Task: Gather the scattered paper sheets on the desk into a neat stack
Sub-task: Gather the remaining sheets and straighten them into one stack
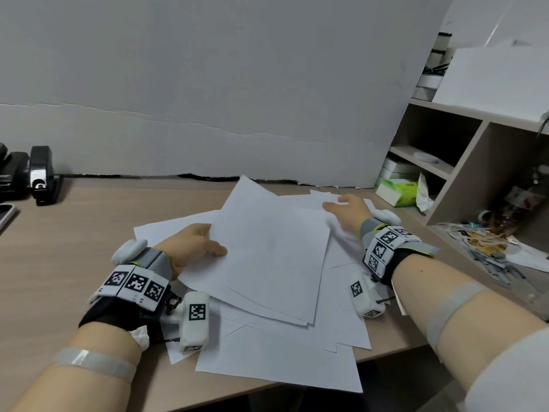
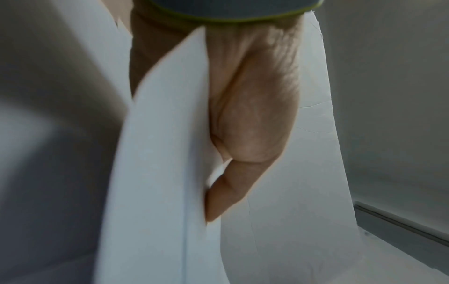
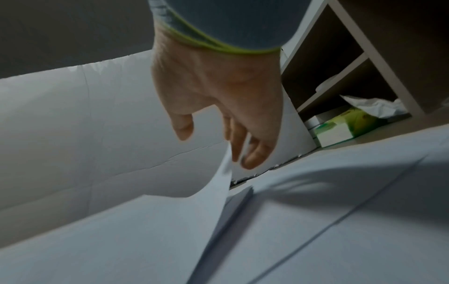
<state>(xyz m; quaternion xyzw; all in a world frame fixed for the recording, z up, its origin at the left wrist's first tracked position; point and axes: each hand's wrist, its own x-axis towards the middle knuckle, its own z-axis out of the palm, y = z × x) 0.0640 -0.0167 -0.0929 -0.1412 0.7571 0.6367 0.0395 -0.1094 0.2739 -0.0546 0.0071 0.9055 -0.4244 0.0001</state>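
Several white paper sheets [image 1: 282, 361] lie fanned over one another on the wooden desk [image 1: 74, 233], some hanging over its front edge. My left hand [image 1: 208, 245] pinches the left edge of a few upper sheets [image 1: 267, 257], thumb on top and fingers hidden beneath; these sheets are raised slightly. The left wrist view shows that sheet edge [image 2: 157, 153] running between the thumb [image 2: 230, 192] and the palm. My right hand [image 1: 341, 206] is over the far right sheets with relaxed fingers. In the right wrist view its fingers [image 3: 252, 153] hang beside a lifted sheet edge [image 3: 218, 184], gripping nothing.
Black staplers [image 1: 41, 173] and a phone [image 1: 4, 215] sit at the far left. A shelf unit [image 1: 460, 162] stands at the right with a green tissue pack [image 1: 398, 191] and cluttered small items [image 1: 481, 242]. A white board [image 1: 208, 99] backs the desk.
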